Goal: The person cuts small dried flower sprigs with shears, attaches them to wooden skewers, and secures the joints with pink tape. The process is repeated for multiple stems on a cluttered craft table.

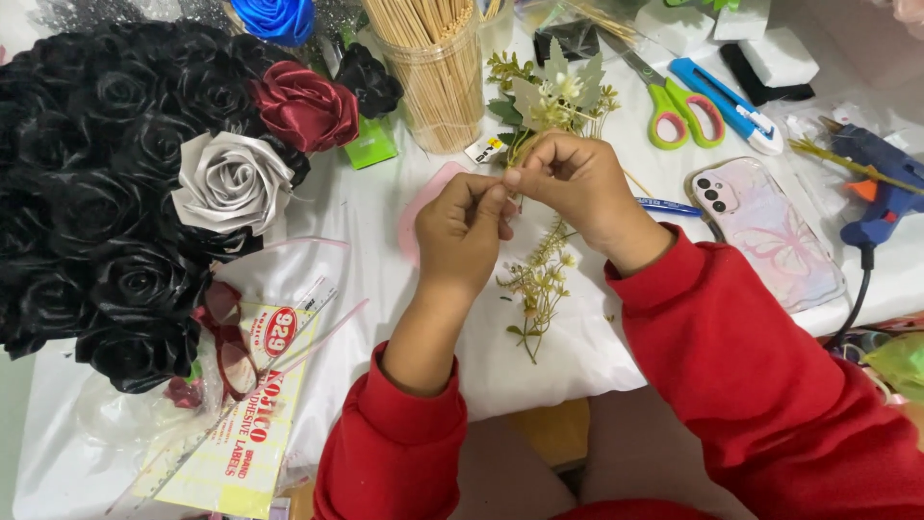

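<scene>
Both my hands meet over the white table (597,337). My right hand (577,188) pinches the stem of a small artificial sprig with pale leaves and tiny white flowers (558,91), held upright. My left hand (467,236) closes its fingertips on the same stem just below. A second loose sprig of small cream flowers (539,284) lies on the cloth under my hands. Both sleeves are red.
A large bouquet of black ribbon roses (106,193) with one silver rose (231,183) and one dark red rose (306,106) fills the left. A clear cup of wooden skewers (438,77), green scissors (679,106), a blue cutter (727,96), a phone (765,236), a blue glue gun (885,188) and a label packet (241,424) lie around.
</scene>
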